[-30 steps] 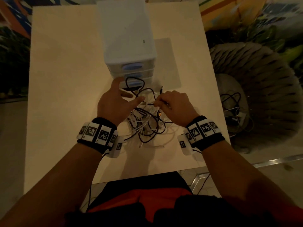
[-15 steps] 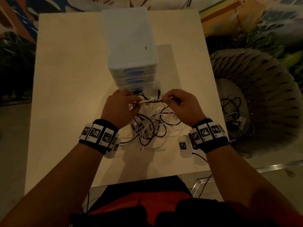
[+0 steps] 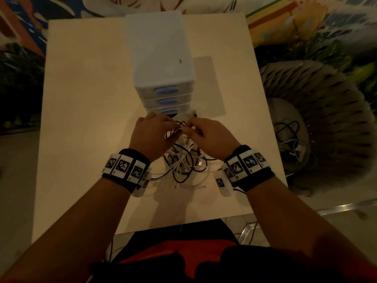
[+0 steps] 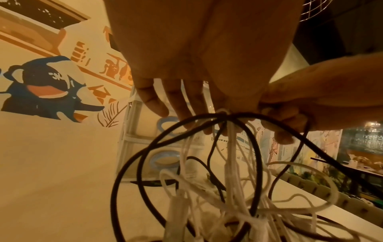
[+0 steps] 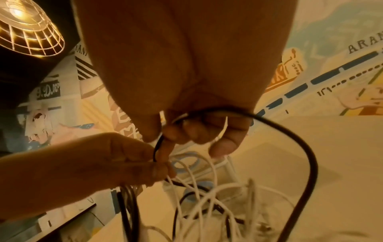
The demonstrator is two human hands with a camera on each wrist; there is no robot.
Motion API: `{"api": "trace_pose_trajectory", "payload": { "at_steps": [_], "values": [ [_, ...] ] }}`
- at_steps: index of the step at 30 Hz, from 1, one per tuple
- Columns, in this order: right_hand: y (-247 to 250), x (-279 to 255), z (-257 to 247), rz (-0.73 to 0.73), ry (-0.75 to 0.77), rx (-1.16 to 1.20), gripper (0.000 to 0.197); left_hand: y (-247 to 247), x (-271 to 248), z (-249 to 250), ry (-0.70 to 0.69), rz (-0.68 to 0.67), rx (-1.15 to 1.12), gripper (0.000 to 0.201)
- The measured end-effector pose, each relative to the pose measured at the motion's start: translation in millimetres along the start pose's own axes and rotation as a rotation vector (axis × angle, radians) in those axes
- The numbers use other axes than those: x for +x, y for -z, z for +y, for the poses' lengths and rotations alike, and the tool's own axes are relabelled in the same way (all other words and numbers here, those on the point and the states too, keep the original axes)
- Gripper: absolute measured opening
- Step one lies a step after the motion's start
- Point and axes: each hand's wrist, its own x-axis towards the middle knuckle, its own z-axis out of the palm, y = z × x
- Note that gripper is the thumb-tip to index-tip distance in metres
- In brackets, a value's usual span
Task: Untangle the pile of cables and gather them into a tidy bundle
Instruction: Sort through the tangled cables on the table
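While both hands meet above the bench (image 3: pixel 85 119), left hand (image 3: pixel 151 135) and right hand (image 3: pixel 208 135) pinching the cables (image 3: pixel 183 162), wrist views alone showing black and white strands gripped, drawer box (image 3: pixel 161 58) behind.

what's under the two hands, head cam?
Under the left hand and right hand a tangle of black and white cables hangs to the table. Both pinch its top strands. The pinch point and the drawer unit's base are covered.
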Motion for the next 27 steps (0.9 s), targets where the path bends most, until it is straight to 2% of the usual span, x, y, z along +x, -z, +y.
{"api": "trace_pose_trajectory", "payload": {
  "at_steps": [2, 5, 8, 10, 13, 14, 16, 18, 21, 25, 26, 27],
  "values": [
    [5.9, 2.9, -0.9, -0.010, 0.030, 0.009, 0.025, 1.8, 0.8, -6.6, 0.038, -0.044, -0.005, 0.021],
    [27.0, 2.7, 9.9, 0.033, 0.079, 0.058, 0.021, 2.0, -0.8, -22.9, 0.142, -0.096, -0.021, 0.021],
    [46.1, -0.8, 28.0, 0.130, -0.003, 0.215, 0.022, -0.2, -5.6, -35.9, 0.223, -0.104, -0.048, 0.026],
    [51.5, -3.0, 33.6, 0.189, -0.027, 0.251, 0.024, 2.4, -7.3, -36.6, 0.205, -0.082, -0.056, 0.042],
    [47.8, -4.2, 26.0, 0.197, -0.009, 0.297, 0.026, 11.9, -7.0, -22.6, 0.041, -0.064, -0.146, 0.065],
    [45.0, -3.9, 20.3, 0.189, -0.005, 0.327, 0.026, 13.5, -5.8, -15.2, -0.037, -0.056, -0.168, 0.062],
    [40.2, -3.1, 8.2, 0.173, 0.004, 0.367, 0.027, 12.6, -1.7, -0.4, -0.162, -0.029, -0.157, 0.043],
    [35.9, -2.3, -0.4, 0.172, -0.008, 0.371, 0.032, 11.6, 2.6, 9.8, -0.197, 0.028, -0.139, 0.029],
    [27.2, 1.2, 5.4, 0.259, -0.041, 0.310, 0.036, 16.4, 5.0, 16.4, -0.135, 0.110, -0.196, 0.020],
    [13.5, -2.3, 34.8, 0.615, -0.203, 0.158, 0.034, 21.8, -0.5, 15.7, 0.043, 0.165, -0.325, 0.018],
    [13.4, -6.3, 36.5, 0.675, -0.232, 0.154, 0.030, 22.8, -2.0, 14.9, 0.076, 0.200, -0.351, 0.020],
    [12.8, -11.2, 36.0, 0.673, -0.253, 0.144, 0.025, 23.7, -2.8, 14.2, 0.101, 0.227, -0.391, 0.021]
  ]
}}
